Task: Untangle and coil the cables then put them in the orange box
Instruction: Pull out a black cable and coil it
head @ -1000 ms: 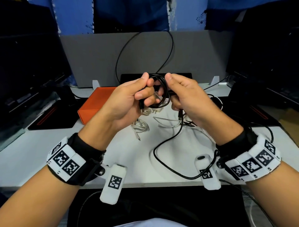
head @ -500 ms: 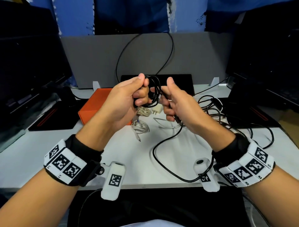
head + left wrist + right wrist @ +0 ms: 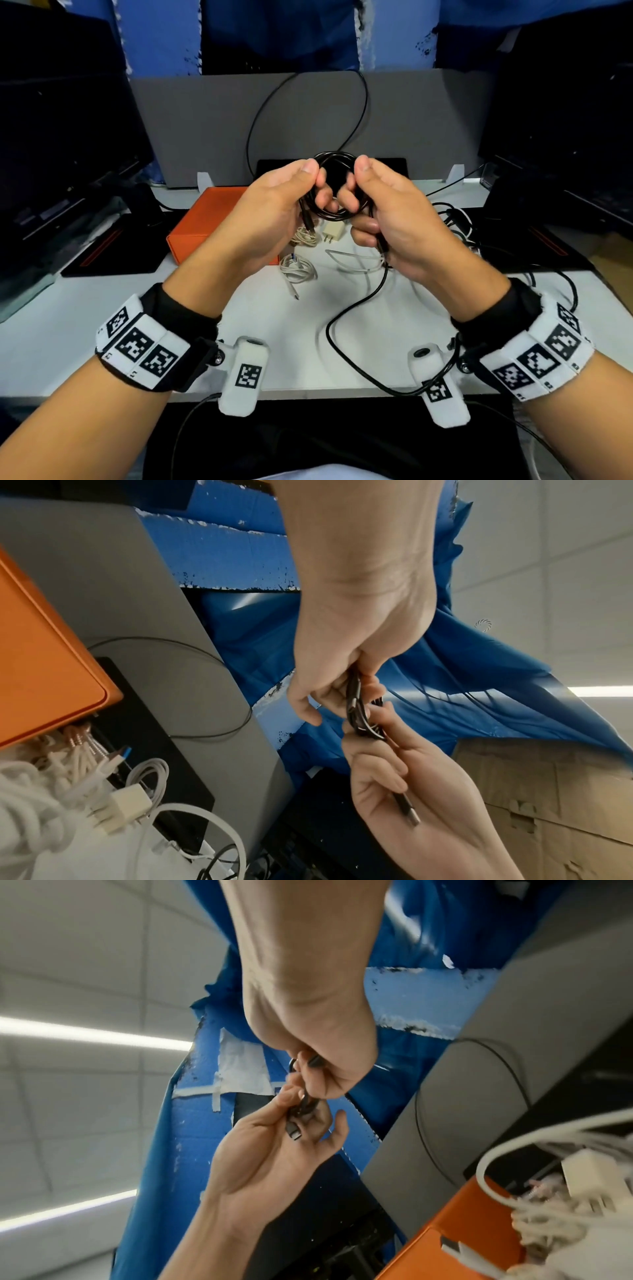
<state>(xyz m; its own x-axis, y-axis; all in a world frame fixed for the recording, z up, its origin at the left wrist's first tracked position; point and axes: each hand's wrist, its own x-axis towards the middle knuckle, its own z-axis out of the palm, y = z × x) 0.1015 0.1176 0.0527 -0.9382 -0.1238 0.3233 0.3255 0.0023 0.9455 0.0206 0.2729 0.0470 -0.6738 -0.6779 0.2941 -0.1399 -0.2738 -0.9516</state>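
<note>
Both hands are raised above the desk and hold one small coil of black cable [image 3: 337,156] between them. My left hand [image 3: 317,186] pinches its left side, thumb on top, and a plug [image 3: 308,222] hangs below it. My right hand [image 3: 354,186] grips the right side. The left wrist view shows the coil [image 3: 356,710] edge-on, with a plug [image 3: 409,811] lying in the right palm. A black cable [image 3: 346,308] drops from under the right hand and loops on the desk. The orange box [image 3: 205,219] sits shut behind the left hand.
On the white desk [image 3: 68,325] lie a coiled white cable [image 3: 298,269], a beige braided cable [image 3: 305,236], a white charger [image 3: 334,233] and a loose white cable [image 3: 352,260]. A tangle of black cables [image 3: 455,219] lies at the right. A grey panel [image 3: 411,120] and dark monitors border the desk.
The right hand slipped a little down and to the right, then came back up to the coil. Both thumbs now sit on top of a rounder, wider loop.
</note>
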